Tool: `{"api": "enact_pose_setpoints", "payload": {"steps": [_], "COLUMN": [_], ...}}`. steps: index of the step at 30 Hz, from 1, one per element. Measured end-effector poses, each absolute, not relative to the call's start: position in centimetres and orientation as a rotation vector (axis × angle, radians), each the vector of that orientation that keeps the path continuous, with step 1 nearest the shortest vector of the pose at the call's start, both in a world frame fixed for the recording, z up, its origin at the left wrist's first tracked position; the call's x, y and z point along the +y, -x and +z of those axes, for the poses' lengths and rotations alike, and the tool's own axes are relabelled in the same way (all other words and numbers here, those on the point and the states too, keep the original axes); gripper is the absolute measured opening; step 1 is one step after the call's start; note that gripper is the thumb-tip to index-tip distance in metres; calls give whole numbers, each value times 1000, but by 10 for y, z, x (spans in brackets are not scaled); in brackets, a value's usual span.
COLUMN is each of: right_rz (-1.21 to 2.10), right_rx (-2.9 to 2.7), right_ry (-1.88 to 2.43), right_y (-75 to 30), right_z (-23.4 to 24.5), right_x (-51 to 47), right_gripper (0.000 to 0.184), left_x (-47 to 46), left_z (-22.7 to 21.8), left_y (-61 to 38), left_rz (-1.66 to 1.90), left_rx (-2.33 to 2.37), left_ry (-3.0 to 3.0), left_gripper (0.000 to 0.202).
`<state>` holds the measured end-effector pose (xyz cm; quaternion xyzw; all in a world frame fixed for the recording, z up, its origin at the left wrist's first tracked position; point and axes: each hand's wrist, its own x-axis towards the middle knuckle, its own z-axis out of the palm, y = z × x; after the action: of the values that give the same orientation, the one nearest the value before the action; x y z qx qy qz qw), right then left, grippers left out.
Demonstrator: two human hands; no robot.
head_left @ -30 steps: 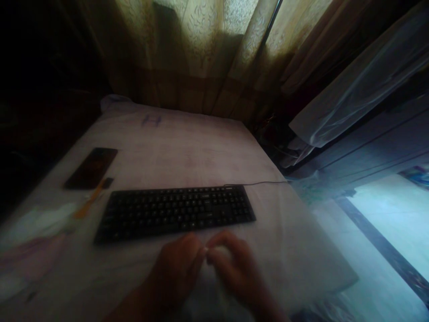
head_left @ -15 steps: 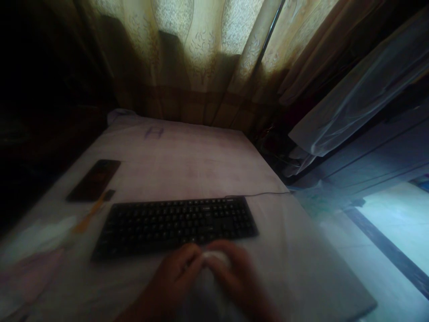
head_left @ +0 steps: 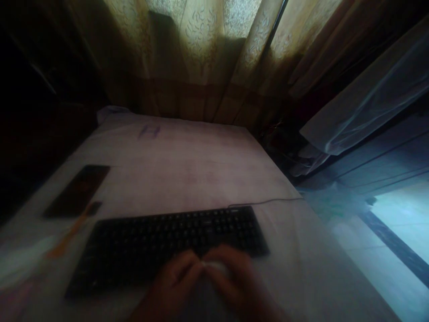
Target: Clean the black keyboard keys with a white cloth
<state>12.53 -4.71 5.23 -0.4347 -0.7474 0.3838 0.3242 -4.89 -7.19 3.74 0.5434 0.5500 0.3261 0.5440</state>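
Note:
My left hand (head_left: 179,277) and my right hand (head_left: 231,273) meet at the near edge of a black keyboard (head_left: 174,237). A small whitish thing (head_left: 219,267) shows within my right hand, whose fingers curl round it; its kind is too blurred to tell. My left hand is closed, its fingertips pressed together against those of my right at the pale tip; what it grips there is hidden. Both hands seem held slightly above the cloth-covered table (head_left: 187,165).
A dark phone (head_left: 78,190) lies left of the keyboard, beside an orange-handled brush-like item (head_left: 69,237). The keyboard's cable (head_left: 268,201) runs to the table's right edge. Curtains (head_left: 201,44) hang behind the table. A translucent plastic bag (head_left: 345,205) lies to the right.
The view has shifted closer, so the keyboard and phone appear larger and lower. My hands stay together around the whitish thing, of which less shows now.

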Motion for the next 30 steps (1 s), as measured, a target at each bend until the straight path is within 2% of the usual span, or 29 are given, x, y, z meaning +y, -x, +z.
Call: {"api": "enact_pose_setpoints", "payload": {"steps": [7,11,13,15,19,21,30], "right_rz": [984,706,654,602,463,417,351], "right_rx": [-1966,-1949,-2022,-2091,-2188,-2211,-2299], "right_ry": [1245,1359,1401,1442,1451,1427,1388], "right_y": [-123,-123,-120,-116,-112,-112,-112], "right_z": [64,65,63,59,48,43,41], "right_x": [-14,22,36,43,44,44,43], "right_gripper": [11,14,14,12,11,12,12], "left_x": [-68,-66,-61,-54,-49,-52,-63], "left_z": [37,35,30,24,9,2,-19], "left_y": [58,95,121,145,171,174,173], "left_rz": [830,799,906,878,608,558,438], "left_rx": [1322,1392,1547,1740,1717,1687,1731], "left_ry": [-1362,-1769,-2087,-2376,-2754,-2796,-2580], "left_gripper": [31,20,19,34,91,106,109]}}
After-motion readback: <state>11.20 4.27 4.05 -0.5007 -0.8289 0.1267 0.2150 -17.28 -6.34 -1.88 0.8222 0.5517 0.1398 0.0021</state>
